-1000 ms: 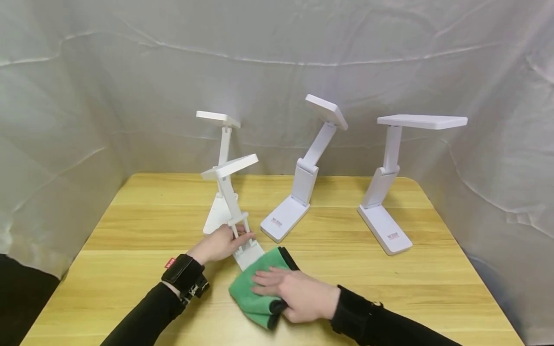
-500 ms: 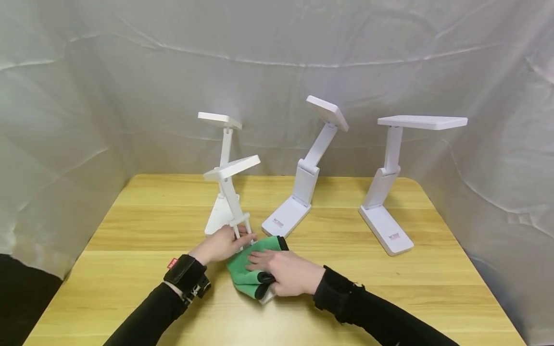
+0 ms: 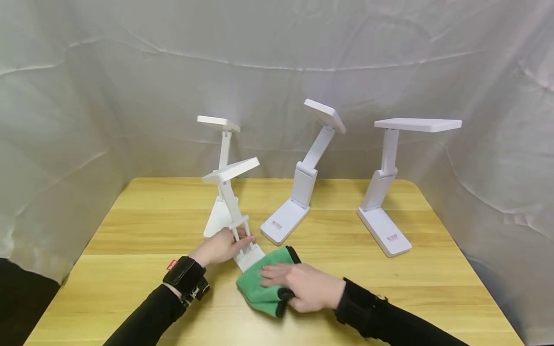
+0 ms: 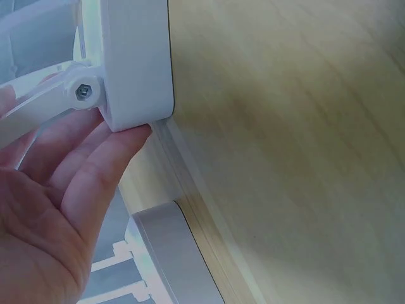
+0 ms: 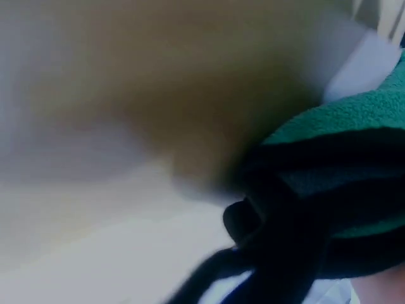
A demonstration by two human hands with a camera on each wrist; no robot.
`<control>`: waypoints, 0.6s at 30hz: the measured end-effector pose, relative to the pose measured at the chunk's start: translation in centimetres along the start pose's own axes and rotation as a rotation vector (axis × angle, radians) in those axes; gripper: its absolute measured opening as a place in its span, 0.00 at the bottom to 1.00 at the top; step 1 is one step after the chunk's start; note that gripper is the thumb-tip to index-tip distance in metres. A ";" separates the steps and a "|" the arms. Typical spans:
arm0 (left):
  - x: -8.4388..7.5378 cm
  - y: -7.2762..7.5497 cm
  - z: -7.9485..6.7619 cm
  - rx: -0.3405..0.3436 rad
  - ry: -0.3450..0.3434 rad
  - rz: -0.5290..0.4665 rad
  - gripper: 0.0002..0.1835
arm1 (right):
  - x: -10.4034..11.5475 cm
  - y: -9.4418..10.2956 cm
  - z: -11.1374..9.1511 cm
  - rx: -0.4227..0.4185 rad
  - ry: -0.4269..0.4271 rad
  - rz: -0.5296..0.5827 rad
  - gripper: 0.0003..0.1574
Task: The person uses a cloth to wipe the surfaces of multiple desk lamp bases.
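Observation:
In the head view, my left hand [image 3: 220, 247] holds a white folding desk lamp [image 3: 231, 202] low on its arm, thumb and fingers around the struts. The left wrist view shows my fingers against the edge of the lamp's base [image 4: 138, 63]. My right hand [image 3: 309, 287] holds a green cloth [image 3: 259, 283] with black edging over the near end of that base, fingers spread on top, a fold bunched near the thumb. The cloth hides this end of the base. In the right wrist view the cloth [image 5: 354, 114] fills the right side; the rest is blurred.
Three more white desk lamps stand unfolded behind: one at the back left [image 3: 218, 216], one in the middle [image 3: 304, 185], one at the right [image 3: 383, 192]. All are on a wooden table [image 3: 346, 240]. A grey fabric curtain [image 3: 277, 81] surrounds the back and sides.
My right hand slid the cloth up the base toward the lamp's arm, then back down toward the near end. The left hand and the lamp have stayed in place.

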State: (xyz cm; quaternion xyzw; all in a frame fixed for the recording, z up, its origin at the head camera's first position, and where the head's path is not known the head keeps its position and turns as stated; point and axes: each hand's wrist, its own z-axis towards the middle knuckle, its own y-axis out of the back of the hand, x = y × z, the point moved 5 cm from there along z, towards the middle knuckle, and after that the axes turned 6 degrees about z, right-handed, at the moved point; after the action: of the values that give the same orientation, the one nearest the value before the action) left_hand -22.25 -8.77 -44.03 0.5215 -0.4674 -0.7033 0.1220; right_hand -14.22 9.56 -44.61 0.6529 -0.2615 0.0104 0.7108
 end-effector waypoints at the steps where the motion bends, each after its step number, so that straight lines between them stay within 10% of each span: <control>1: 0.0 0.0 0.0 0.003 -0.007 0.002 0.16 | -0.3 0.1 0.8 -0.004 -0.016 -0.012 0.44; 6: -0.1 -0.2 0.4 0.015 -0.011 -0.018 0.16 | -0.2 0.0 3.1 0.025 -0.012 -0.094 0.44; 18: 0.2 0.0 -0.1 -0.006 0.050 0.006 0.13 | -0.1 -0.2 -1.5 0.001 0.023 0.061 0.47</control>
State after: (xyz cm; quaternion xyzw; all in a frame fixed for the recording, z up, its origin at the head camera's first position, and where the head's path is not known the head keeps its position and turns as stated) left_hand -22.24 -8.96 -44.15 0.5374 -0.4635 -0.6911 0.1374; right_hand -13.71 10.93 -44.90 0.6448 -0.2731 0.0400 0.7128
